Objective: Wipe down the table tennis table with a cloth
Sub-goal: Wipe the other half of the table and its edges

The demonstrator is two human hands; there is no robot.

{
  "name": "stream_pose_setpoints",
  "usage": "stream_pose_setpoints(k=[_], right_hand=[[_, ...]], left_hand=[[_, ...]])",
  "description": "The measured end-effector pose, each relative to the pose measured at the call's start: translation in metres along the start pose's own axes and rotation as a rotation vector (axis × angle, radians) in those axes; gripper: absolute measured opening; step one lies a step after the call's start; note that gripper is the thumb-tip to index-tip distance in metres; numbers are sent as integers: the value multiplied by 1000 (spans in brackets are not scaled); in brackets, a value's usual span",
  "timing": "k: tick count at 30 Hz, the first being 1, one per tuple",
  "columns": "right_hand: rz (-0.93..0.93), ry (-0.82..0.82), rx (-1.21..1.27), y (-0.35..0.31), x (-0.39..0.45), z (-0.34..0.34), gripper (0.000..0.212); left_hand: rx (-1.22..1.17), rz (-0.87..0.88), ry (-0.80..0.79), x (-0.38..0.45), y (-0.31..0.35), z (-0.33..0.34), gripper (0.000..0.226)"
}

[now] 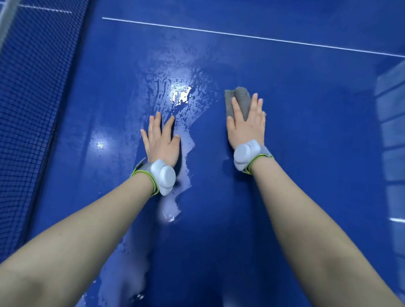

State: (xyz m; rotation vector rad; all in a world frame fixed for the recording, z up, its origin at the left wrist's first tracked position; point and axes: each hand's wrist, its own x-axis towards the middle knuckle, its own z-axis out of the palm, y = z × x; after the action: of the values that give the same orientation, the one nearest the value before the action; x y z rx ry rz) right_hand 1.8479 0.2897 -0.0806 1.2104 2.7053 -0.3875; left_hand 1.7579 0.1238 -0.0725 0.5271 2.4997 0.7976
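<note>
Head camera, looking down over two bare forearms stretched out across the blue bench (291, 158), and here is the right hand (246, 125) laid flat on top of the grey cloth (241, 100), fingers straight and slightly spread, pressing it down onto the surface rather than curling round it. The cloth pokes out past the fingertips, bunched into a soft hump at its far end, and it sits right of centre on the bench, well short of the white line (251, 36) that runs across the far part of the surface. Over to the left hand (162, 141): that one is flat too, palm down on the bare bench, fingers splayed, holding nothing at all. It rests right in a wet patch (176, 97), a glossy smear with streaks and beads of water catching a bright glare just beyond the fingertips, and more wet sheen trails back toward the camera alongside the left forearm. Each wrist carries a pale grey wristband device (163, 178) on a strap edged in green. Along the left side stands the dark mesh net (27, 95) with its pale top band, upright, well apart from both hands. At the right edge, pale reflections show on the glossy surface.
</note>
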Motion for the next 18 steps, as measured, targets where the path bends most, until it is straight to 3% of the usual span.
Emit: stream_pose_setpoints(k=[2,7,10,15,18], right_hand=[[15,7,-32,-12,3,3,53],[-381,-27,-108,-30,-11,6,53],[-465,-38,-148,-17,4,-2,51],[-65,7,-93,1,49,-12,50],[53,-1,-43,-14,61,-10,51]], left_hand=[[13,7,-3,5,1,1,52],[54,35,-30,17,5,1,54],[63,49,-49,24,8,-1,54],[63,62,-52,30,10,-1,54],[95,68,-46,38,11,-1,53]])
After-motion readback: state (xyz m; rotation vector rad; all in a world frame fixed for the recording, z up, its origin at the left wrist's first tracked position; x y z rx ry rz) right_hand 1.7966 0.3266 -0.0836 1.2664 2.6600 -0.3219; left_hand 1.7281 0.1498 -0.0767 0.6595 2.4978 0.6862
